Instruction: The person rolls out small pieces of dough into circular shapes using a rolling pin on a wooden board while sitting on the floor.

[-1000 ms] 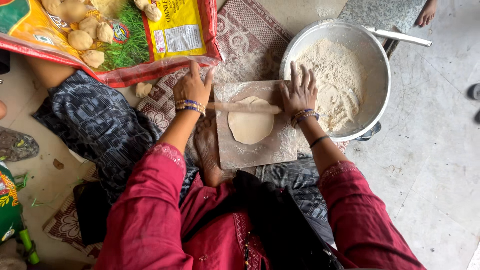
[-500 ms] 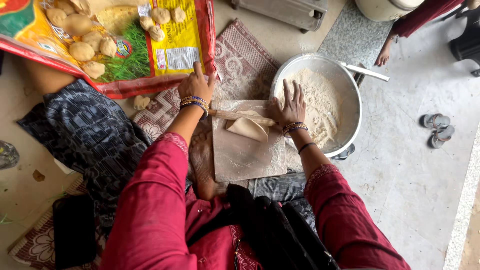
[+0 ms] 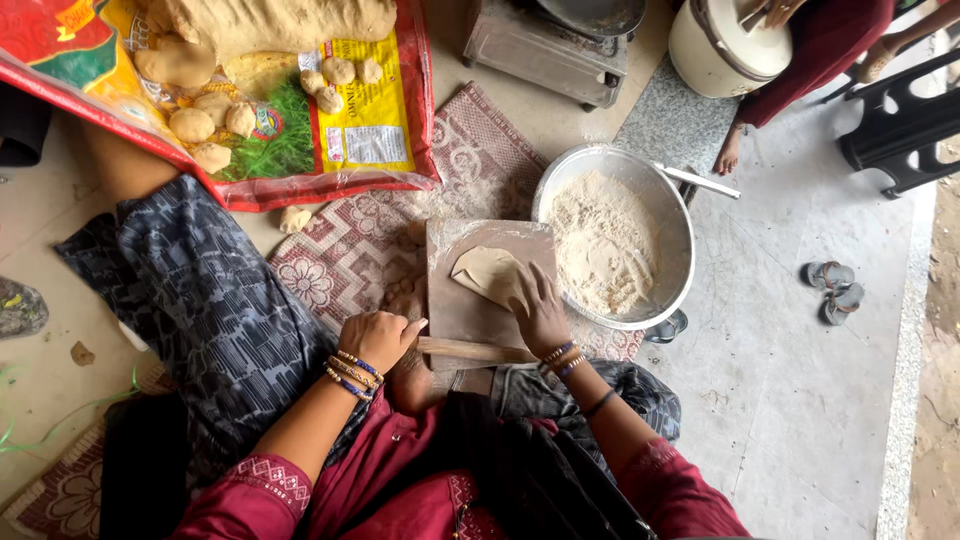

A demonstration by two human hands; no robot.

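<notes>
A flat rolled dough round [image 3: 485, 271], partly folded, lies on a square stone rolling board [image 3: 470, 312]. My right hand [image 3: 537, 306] rests on the dough's near edge, fingers gripping it. My left hand [image 3: 380, 338] is closed on the left end of a wooden rolling pin [image 3: 475, 350], which lies across the board's near edge. Both wrists carry beaded bangles, and my sleeves are maroon.
A steel bowl of flour [image 3: 612, 240] with a ladle handle stands right of the board. A bright plastic sack [image 3: 250, 90] holding dough balls lies at the upper left. A stove [image 3: 555, 40], a cream pot [image 3: 722, 50], another person's foot [image 3: 727, 155] and sandals [image 3: 832, 288] are beyond.
Both hands were rolling the pin over the dough. Now the pin has come back to the board's near edge in my left hand, and my right hand has left it and taken the dough.
</notes>
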